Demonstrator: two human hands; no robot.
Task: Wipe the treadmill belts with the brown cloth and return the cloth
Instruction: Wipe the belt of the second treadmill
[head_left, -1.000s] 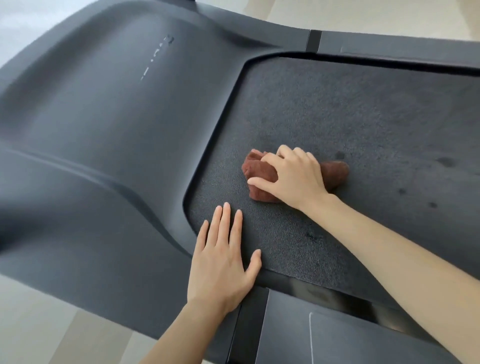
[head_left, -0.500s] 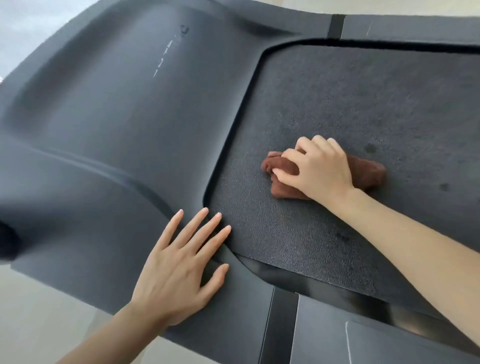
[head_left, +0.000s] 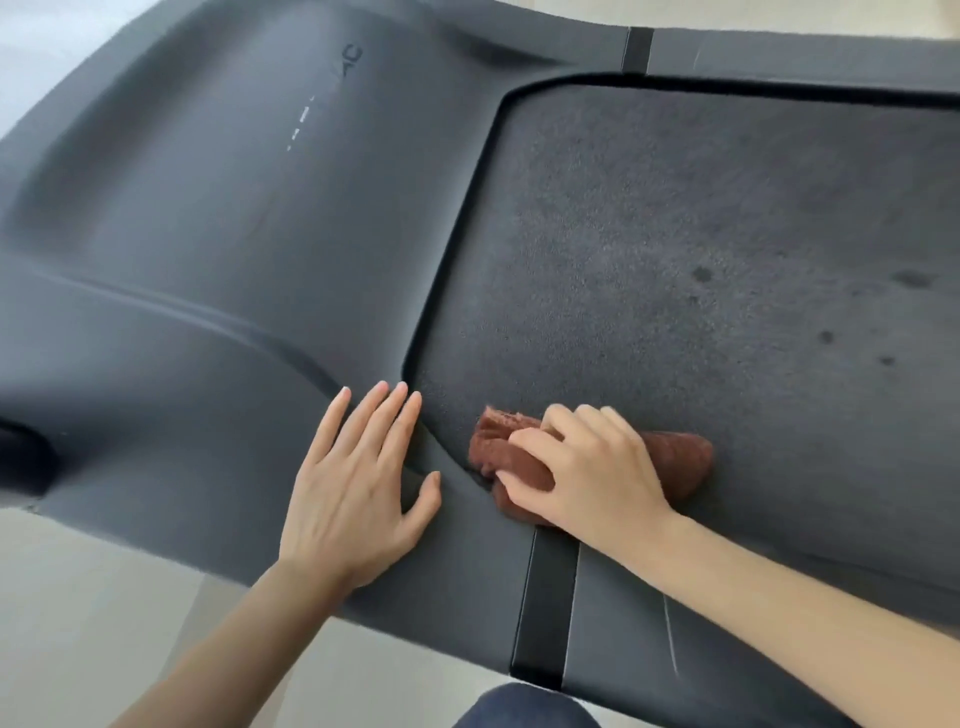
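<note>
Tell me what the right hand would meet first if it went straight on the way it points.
The right hand, gripping the brown cloth, points up-left along the belt. Pushed on, the cloth would likely meet the raised edge of the cover at the belt's corner, then the fingertips of the left hand.

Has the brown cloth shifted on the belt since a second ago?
Yes. The brown cloth, under the right hand, has slid toward the near edge of the belt, away from the dark spot it lay beside, ending by the black band.
</note>
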